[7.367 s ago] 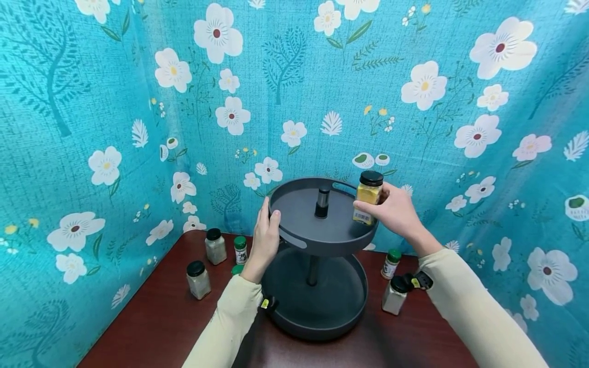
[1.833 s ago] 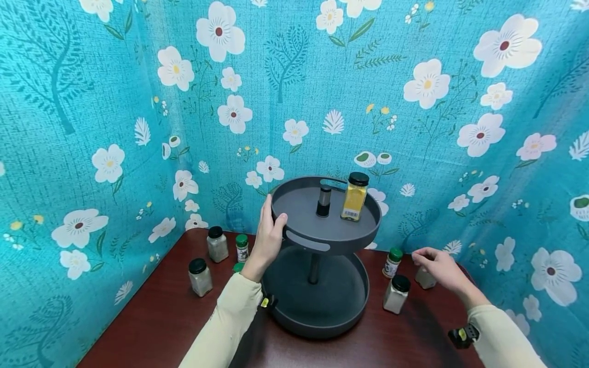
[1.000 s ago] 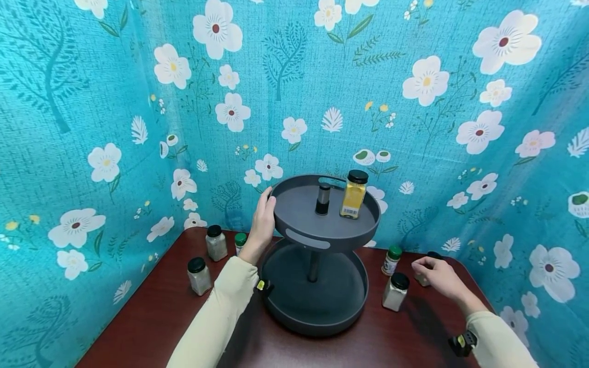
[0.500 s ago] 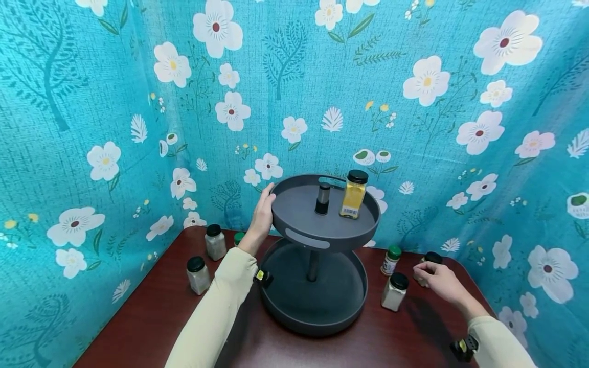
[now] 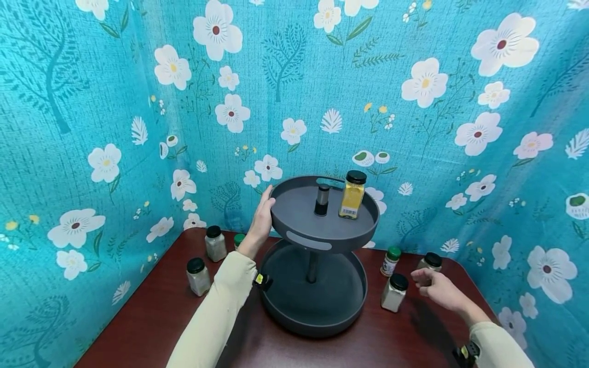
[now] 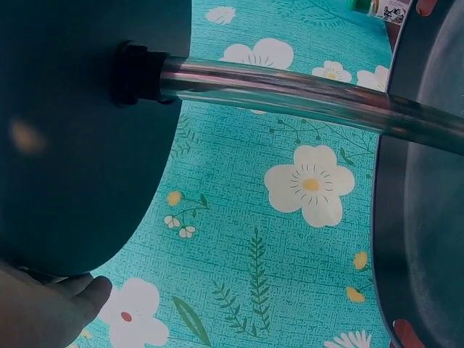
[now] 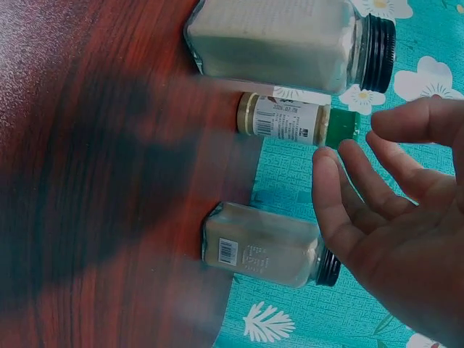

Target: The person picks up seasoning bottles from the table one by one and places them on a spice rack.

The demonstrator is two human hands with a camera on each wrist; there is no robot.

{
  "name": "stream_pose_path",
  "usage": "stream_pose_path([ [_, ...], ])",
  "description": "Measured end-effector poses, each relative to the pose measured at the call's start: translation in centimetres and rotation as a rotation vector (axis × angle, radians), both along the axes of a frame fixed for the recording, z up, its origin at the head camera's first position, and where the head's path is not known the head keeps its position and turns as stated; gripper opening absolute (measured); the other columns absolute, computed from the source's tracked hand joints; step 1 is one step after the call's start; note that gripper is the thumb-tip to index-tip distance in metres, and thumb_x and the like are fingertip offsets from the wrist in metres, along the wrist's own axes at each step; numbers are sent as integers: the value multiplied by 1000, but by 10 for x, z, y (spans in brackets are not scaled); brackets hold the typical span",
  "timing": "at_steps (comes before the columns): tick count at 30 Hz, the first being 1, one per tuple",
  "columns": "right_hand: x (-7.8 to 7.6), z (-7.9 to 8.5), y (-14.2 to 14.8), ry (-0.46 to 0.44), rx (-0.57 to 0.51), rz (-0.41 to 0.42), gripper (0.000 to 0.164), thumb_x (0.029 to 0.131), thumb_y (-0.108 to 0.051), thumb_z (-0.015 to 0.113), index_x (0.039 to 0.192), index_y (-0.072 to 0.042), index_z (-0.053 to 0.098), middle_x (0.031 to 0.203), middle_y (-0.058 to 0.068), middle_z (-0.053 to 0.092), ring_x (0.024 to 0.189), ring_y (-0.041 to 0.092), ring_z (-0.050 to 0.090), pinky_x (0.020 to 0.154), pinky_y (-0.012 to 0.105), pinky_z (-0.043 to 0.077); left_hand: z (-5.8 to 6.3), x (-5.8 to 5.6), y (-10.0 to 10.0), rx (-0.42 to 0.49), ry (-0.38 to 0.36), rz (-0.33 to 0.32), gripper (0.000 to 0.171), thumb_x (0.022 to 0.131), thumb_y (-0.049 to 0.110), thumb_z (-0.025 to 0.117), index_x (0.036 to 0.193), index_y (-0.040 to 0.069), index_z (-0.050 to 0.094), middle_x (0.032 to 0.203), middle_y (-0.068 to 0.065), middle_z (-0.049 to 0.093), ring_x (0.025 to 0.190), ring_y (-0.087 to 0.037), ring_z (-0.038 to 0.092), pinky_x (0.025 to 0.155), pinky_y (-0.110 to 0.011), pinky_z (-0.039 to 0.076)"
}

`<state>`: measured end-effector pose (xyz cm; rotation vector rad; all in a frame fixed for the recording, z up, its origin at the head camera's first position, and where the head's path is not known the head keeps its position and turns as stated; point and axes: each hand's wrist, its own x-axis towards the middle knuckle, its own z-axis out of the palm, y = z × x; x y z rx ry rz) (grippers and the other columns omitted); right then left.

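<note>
A dark grey two-tier turntable (image 5: 317, 329) stands mid-table. My left hand (image 5: 262, 217) rests against the left rim of its upper tray (image 5: 299, 214); in the left wrist view, the thumb and fingers (image 6: 90, 297) lie at the tray's edge. On that tray stands a black-lidded jar of yellow spice (image 5: 352, 197), right of the central post (image 5: 322, 199). My right hand (image 5: 434, 289) hovers at the right with loosely spread fingers and nothing in them. Near it stand a green-capped shaker (image 7: 290, 119) and two black-lidded jars, one nearer (image 5: 393, 294), one farther back (image 5: 430, 261).
Two more black-lidded jars (image 5: 199, 277) (image 5: 215, 244) stand on the left of the dark red table (image 5: 152, 312). A green cap (image 5: 239, 239) shows behind my left forearm. Flowered turquoise cloth (image 5: 285, 76) encloses the back and sides.
The yellow spice jar went from my right hand onto the upper tray. That hand moved right to the table jars, and its fingers have just spread. My left hand slid back along the rim.
</note>
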<state>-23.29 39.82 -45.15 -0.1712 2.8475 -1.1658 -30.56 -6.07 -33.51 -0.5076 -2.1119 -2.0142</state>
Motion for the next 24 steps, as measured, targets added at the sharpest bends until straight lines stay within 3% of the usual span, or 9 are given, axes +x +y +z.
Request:
stream_pose_path([
  [12, 1, -9, -7, 1, -2, 52, 55, 76, 0, 69, 124, 14, 46, 110, 22, 58, 99, 36, 57, 72, 35, 51, -4, 7, -1, -58, 28, 7, 55, 102, 27, 27, 153, 14, 9, 157, -4, 7, 143, -21, 4, 112, -48, 10],
  [24, 0, -22, -17, -35, 29, 26, 75, 78, -28, 77, 130, 11, 41, 120, 23, 55, 109, 37, 52, 82, 46, 49, -7, 17, 1, -81, 65, 60, 58, 100, 32, 31, 153, 16, 11, 157, -5, 9, 142, -23, 10, 111, -50, 15],
])
